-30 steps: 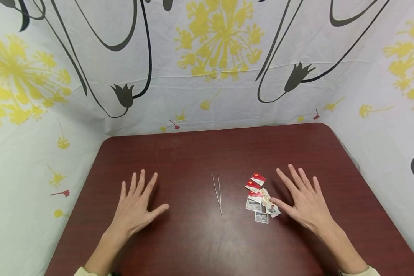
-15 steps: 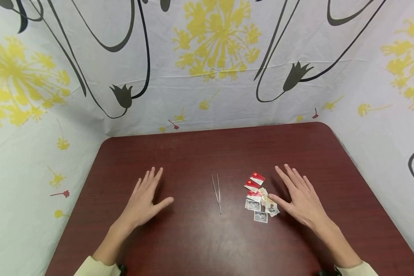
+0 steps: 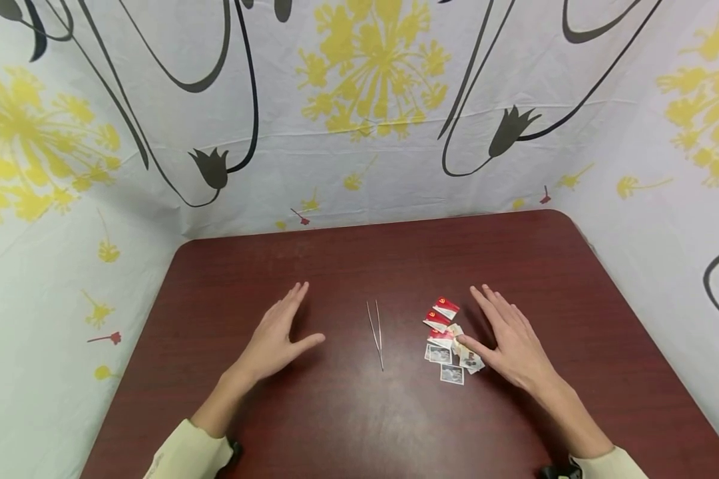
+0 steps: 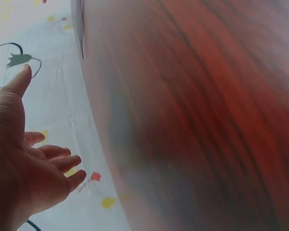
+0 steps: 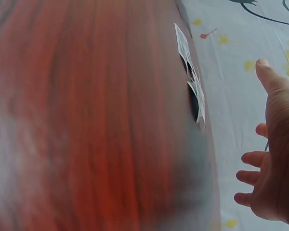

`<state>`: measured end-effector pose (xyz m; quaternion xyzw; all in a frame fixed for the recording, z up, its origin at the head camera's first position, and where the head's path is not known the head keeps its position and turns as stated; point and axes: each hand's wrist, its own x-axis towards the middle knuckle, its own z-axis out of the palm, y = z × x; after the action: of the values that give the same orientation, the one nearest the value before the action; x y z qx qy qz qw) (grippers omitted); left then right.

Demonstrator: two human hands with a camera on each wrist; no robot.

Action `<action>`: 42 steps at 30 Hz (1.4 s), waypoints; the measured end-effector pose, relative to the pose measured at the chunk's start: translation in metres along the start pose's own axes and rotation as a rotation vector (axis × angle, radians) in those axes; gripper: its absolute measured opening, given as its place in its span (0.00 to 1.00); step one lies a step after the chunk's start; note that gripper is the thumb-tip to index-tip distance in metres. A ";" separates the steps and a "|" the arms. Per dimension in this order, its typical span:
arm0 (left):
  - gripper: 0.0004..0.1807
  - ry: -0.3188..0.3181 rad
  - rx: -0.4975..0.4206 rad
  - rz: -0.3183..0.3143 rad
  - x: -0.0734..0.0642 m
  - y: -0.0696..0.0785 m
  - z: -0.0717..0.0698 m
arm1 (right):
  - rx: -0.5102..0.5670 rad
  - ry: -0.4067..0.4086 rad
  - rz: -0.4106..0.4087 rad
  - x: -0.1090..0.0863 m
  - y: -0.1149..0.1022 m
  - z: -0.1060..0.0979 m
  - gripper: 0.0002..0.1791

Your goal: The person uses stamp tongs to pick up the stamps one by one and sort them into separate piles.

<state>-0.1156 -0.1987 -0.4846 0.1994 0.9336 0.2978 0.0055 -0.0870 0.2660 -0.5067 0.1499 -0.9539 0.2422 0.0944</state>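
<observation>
Metal tweezers lie on the table between the two hands, tips spread or ends apart toward the far side. To their right is a loose, overlapping group of small stamps: red-and-white ones at the top, grey picture ones lower down. My left hand hovers left of the tweezers, fingers extended, thumb pointing right, holding nothing. My right hand is just right of the stamps; its thumb overlaps them in the head view. In the right wrist view the stamps stand off the thumb, edges slightly raised.
The dark red-brown table has rounded far corners. A white cloth with yellow and grey flower prints hangs behind it and along both sides.
My left hand has moved right and slightly forward, toward the tweezers, and has turned more edge-on. The right hand has shifted a little left. Tweezers and stamps stay in place.
</observation>
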 end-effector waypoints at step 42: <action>0.41 -0.200 -0.038 0.290 0.035 0.051 0.061 | 0.359 -0.210 0.018 -0.003 -0.013 0.027 0.68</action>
<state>-0.1217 -0.1142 -0.5024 0.3605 0.8840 0.2918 0.0590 -0.0829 0.2425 -0.5246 0.1803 -0.9013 0.3922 -0.0361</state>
